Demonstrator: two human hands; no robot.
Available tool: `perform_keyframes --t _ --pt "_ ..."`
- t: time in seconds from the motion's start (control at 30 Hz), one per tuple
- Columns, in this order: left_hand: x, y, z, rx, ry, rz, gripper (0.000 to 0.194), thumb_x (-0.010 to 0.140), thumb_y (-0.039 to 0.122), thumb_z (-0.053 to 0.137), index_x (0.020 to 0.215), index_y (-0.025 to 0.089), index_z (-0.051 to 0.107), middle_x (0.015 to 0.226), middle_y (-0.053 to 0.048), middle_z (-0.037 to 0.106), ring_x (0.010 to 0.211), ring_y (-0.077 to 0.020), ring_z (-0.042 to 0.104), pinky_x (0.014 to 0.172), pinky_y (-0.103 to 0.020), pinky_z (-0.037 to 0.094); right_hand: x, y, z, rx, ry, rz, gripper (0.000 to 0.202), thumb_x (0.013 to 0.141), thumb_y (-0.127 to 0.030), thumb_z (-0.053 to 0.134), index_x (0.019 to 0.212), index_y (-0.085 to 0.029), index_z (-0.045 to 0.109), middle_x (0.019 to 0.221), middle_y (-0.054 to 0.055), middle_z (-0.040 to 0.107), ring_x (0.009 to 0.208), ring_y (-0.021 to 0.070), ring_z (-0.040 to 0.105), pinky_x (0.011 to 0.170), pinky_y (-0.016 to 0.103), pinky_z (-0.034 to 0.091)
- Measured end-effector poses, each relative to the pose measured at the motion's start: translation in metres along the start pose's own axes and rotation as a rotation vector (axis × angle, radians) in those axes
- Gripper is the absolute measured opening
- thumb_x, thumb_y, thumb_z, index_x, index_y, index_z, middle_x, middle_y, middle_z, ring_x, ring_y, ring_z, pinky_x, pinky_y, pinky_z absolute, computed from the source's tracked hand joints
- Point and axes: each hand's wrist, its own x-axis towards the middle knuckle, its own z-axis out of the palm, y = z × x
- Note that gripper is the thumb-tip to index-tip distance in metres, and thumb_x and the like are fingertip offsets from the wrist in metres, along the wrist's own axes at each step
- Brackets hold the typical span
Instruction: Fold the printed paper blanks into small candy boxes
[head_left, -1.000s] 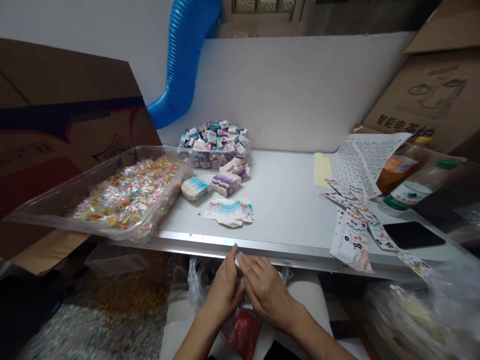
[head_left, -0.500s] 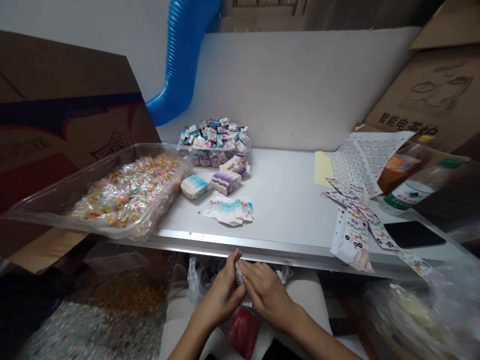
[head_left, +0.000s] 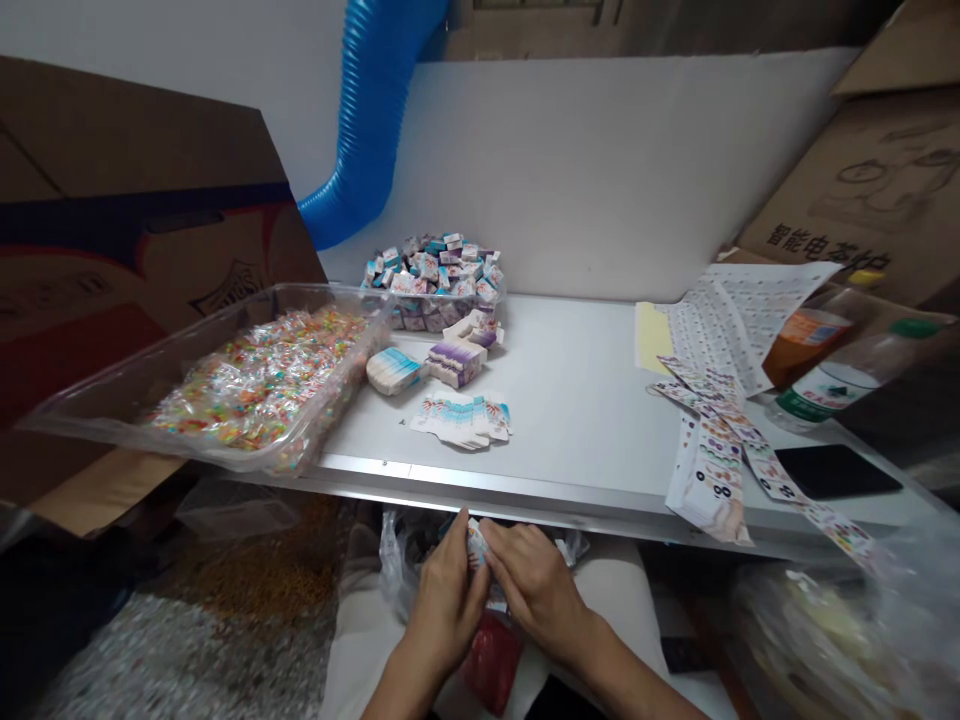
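Below the table's front edge, my left hand (head_left: pixel 448 592) and my right hand (head_left: pixel 536 577) meet over my lap. Between them they grip a small printed paper box (head_left: pixel 475 545), mostly hidden by the fingers. Under the hands lies an open clear plastic bag (head_left: pixel 394 565), with a red bag (head_left: pixel 491 660) nearer to me. On the white table ahead is a fanned stack of flat blue-and-white cartons (head_left: pixel 465 418). Behind it stand a blue-edged stack (head_left: pixel 394 370) and a purple-edged stack (head_left: pixel 456 362) of cartons.
A clear tray (head_left: pixel 300 440) of small packets with colourful bits overhangs the table's left front. Farther back, a clear container (head_left: pixel 431 315) is heaped with small boxes. Sticker strips (head_left: pixel 712 450), printed sheets (head_left: pixel 739 315), bottles (head_left: pixel 825 390) and a black phone (head_left: pixel 836 470) lie at right.
The view has shifted slightly. My left fingers have moved a little on the small box, and more of its printed face shows between the hands.
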Motion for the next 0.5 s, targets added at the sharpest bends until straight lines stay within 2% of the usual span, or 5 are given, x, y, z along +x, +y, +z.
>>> perform_keyframes --t 0.07,0.2,0.27,0.37,0.5 --pt "0.001 0.003 -0.003 -0.047 -0.038 -0.018 0.055 0.089 0.023 0.041 0.139 0.012 0.023 0.132 -0.017 0.049 0.121 -0.0228 0.05 0.097 -0.039 0.046 0.0 0.0 -0.002 -0.036 -0.024 -0.039 0.039 0.09 -0.018 0.041 0.129 -0.017 0.05 0.117 0.012 0.063 0.097 0.0241 0.059 0.084 0.043 0.047" --pt "-0.002 0.005 -0.002 -0.078 -0.158 -0.118 0.06 0.086 0.029 0.046 0.139 0.013 0.022 0.131 -0.017 0.05 0.119 -0.0231 0.051 0.096 -0.04 0.045 0.0 0.005 -0.005 0.049 -0.076 0.163 0.033 0.089 -0.017 0.044 0.117 -0.021 0.059 0.098 0.007 0.069 0.087 0.0182 0.063 0.078 0.032 0.05" --pt "-0.005 0.0 0.0 -0.004 -0.244 -0.186 0.059 0.085 0.036 0.05 0.135 0.011 0.032 0.124 -0.018 0.056 0.113 -0.0255 0.056 0.092 -0.041 0.047 -0.001 0.01 -0.008 -0.042 -0.101 0.209 0.03 0.086 -0.02 0.049 0.113 -0.019 0.063 0.1 0.009 0.069 0.09 0.0218 0.062 0.08 0.036 0.05" --pt "-0.014 -0.017 0.002 0.218 -0.415 -0.203 0.041 0.086 0.04 0.046 0.113 0.011 0.057 0.109 -0.017 0.065 0.106 -0.0288 0.059 0.097 -0.048 0.04 0.007 0.017 -0.018 -0.143 -0.123 0.163 0.032 0.084 -0.031 0.055 0.113 -0.02 0.063 0.105 0.011 0.068 0.093 0.0256 0.062 0.081 0.04 0.048" --pt "-0.026 -0.049 -0.002 0.466 -0.616 -0.252 0.033 0.083 0.036 0.048 0.091 0.011 0.069 0.081 -0.016 0.072 0.092 -0.029 0.066 0.108 -0.052 0.02 0.047 0.039 -0.036 -0.158 -0.018 0.11 0.035 0.089 -0.038 0.049 0.115 -0.019 0.06 0.106 0.009 0.068 0.096 0.0218 0.06 0.083 0.035 0.046"
